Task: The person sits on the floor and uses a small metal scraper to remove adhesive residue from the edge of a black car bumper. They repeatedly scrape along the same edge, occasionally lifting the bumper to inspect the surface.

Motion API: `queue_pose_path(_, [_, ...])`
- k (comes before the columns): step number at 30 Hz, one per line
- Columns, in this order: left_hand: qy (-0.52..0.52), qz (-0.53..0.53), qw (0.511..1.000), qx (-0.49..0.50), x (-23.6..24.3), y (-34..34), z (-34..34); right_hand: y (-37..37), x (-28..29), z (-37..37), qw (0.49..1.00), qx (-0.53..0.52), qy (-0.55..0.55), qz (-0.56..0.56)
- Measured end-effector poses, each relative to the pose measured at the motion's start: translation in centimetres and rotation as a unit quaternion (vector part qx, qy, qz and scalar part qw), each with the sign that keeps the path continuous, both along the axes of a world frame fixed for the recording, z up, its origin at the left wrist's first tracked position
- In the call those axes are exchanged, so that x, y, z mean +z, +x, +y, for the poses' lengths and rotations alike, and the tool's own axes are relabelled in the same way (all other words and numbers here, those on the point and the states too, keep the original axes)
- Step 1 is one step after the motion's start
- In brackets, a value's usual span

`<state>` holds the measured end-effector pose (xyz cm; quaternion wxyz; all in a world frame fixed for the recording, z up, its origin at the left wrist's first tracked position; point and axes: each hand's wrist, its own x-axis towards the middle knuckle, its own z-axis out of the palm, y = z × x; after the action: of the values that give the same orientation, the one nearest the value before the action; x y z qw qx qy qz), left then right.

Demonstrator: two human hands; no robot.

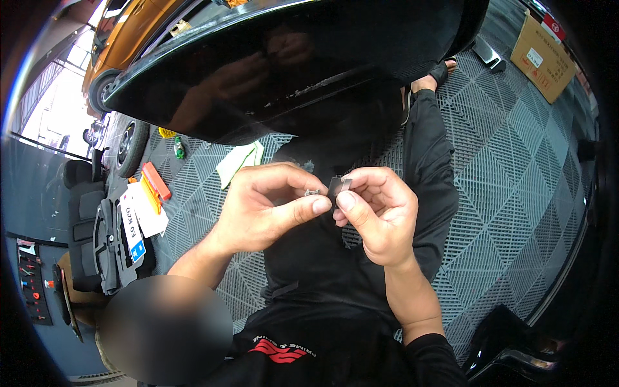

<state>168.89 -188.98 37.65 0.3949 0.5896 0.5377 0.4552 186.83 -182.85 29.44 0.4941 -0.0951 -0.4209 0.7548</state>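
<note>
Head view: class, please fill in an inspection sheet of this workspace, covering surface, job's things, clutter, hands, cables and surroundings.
Surface: grey patterned floor tiles.
Job's things: small metal-looking piece and dark flat piece, both at the fingertips.
Clutter: pale green cloth, licence plate, cardboard box.
Hands: left hand pinches the small metal-looking piece; right hand grips the dark flat piece.
Cables: nothing seen.
Surroundings: glossy black panel with pale streaks; orange car and wheel toward upper left.

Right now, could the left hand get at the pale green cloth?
Probably yes: the pale green cloth lies on the floor just past the left hand in this view, and nothing visible blocks the way. That hand pinches a small metallic piece, though, and depth is hard to judge.
</note>
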Motion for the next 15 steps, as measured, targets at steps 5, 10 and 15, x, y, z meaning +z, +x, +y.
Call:
queue_pose_path(5, [0.002,0.041,0.999,-0.004,0.19,-0.03,0.23,-0.01,-0.37,0.26,0.999,-0.013,0.034,-0.007])
queue_pose_path(10, [0.017,0.07,0.997,-0.008,-0.23,-0.16,0.38,-0.37,-0.47,0.41,0.998,-0.021,0.052,-0.024])
queue_pose_path(15, [0.096,0.202,0.974,-0.029,0.0,-0.95,0.85,-0.39,0.28,0.69,0.996,0.003,0.057,-0.064])
